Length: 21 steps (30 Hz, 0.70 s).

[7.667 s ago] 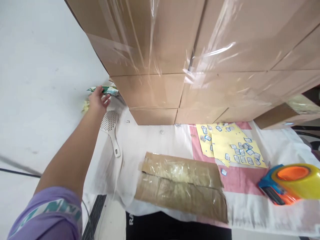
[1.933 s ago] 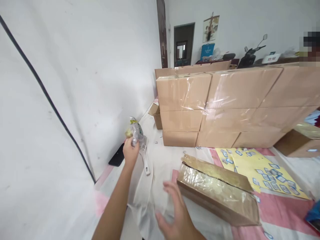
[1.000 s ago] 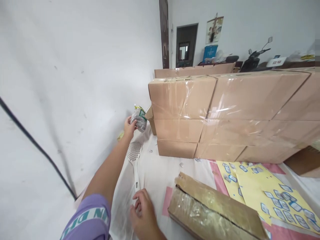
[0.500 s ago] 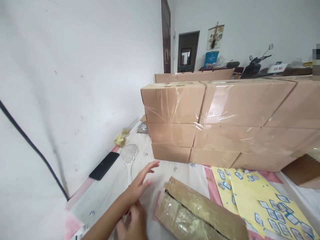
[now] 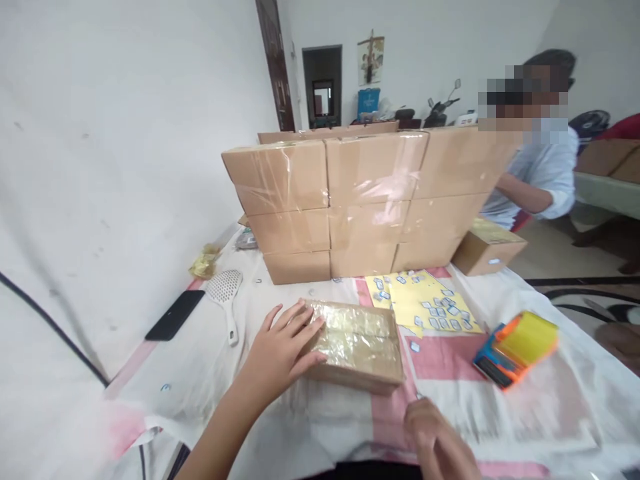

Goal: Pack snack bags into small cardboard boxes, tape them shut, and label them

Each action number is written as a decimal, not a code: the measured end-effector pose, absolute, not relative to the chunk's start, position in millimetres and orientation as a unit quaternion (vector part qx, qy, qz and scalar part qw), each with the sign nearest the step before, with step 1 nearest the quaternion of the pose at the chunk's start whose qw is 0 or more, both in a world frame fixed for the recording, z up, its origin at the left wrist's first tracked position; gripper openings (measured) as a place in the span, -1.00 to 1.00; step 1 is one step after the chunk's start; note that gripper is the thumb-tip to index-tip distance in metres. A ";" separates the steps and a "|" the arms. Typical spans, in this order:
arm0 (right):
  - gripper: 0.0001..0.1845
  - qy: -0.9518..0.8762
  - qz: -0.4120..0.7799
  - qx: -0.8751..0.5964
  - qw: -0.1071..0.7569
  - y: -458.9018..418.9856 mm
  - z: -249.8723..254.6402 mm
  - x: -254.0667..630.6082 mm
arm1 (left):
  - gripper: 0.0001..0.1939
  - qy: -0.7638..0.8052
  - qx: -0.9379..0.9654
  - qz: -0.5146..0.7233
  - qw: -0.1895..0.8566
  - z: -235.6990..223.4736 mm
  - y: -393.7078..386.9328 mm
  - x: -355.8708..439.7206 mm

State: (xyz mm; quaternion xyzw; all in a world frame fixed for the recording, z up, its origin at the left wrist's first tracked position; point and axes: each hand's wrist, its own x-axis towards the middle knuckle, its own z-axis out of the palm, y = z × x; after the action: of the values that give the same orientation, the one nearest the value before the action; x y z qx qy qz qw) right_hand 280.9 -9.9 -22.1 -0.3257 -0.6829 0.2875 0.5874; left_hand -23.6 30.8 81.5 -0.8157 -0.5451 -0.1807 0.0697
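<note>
My left hand (image 5: pixel 280 350) lies with fingers spread against the left end of a flat cardboard box (image 5: pixel 357 343) whose top is covered in clear tape. The box rests on the white and pink cloth (image 5: pixel 440 393) in front of me. My right hand (image 5: pixel 440 443) hovers low at the bottom edge, just right of the box; it looks loosely curled and I see nothing in it. A tape dispenser (image 5: pixel 515 347) with a yellow roll lies to the right of the box.
A wall of taped cartons (image 5: pixel 360 200) stands behind the box. A yellow sticker sheet (image 5: pixel 425 307), a white slotted scoop (image 5: pixel 225 293), a black phone (image 5: pixel 175 315) and a small packet (image 5: pixel 204 261) lie around. Another person (image 5: pixel 535 167) sits at the right behind a small carton (image 5: pixel 487 250).
My left hand let go of the packet near the cartons and came back to the flat box. My view swung right, and the other person and tape dispenser came into sight.
</note>
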 end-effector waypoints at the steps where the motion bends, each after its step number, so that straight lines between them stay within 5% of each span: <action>1: -0.80 -0.656 0.263 -0.367 0.605 -11.0 -17.1 292.5 | -0.46 -0.535 -0.820 -0.186 0.085 81.7 27.5 -13.3; 7: -0.69 -0.442 0.091 -0.569 0.687 32.6 -6.1 364.1 | -0.37 -0.543 -0.818 -0.165 0.094 69.3 19.7 43.6; 11: -0.43 -0.328 0.138 -0.538 0.764 96.4 -2.7 423.9 | -0.35 -0.592 -0.787 -0.151 0.086 65.7 18.9 63.5; 21: -0.54 -0.454 0.114 -0.627 0.623 150.3 -29.6 436.7 | -0.48 -0.657 -0.741 -0.125 0.060 85.1 16.4 87.9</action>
State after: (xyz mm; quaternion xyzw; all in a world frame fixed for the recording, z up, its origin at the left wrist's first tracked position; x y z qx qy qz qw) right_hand 436.7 150.3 -29.6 -0.6271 -0.4537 0.1139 0.6229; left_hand 87.9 16.4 85.1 -0.7412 -0.6567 -0.1255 0.0600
